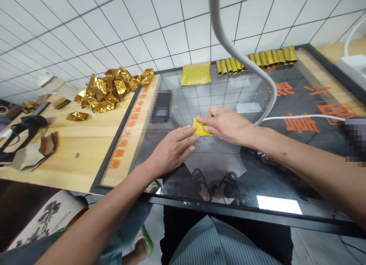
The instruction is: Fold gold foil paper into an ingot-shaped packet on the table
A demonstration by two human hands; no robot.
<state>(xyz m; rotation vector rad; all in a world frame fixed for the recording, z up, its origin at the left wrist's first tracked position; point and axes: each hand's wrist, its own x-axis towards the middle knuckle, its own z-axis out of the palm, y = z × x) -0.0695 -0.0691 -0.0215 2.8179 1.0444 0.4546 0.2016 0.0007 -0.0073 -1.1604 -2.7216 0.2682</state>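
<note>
A small piece of gold foil paper (202, 130) lies on the glass tabletop between my two hands. My left hand (174, 145) comes in from the left with its fingers stretched out; its fingertips touch the paper's left edge and its thumb rests apart, nearer to me. My right hand (223, 124) presses on the paper from the right, with bent fingers gripping its upper and right part. Those fingers hide some of the paper, so its folds cannot be made out fully.
A flat gold sheet stack (196, 74) and a row of rolled gold tubes (260, 60) lie along the wall. Folded gold foil pieces (107, 89) are heaped at left. A phone (160, 107) lies on the glass. A thick white cable (243, 61) arches over the table.
</note>
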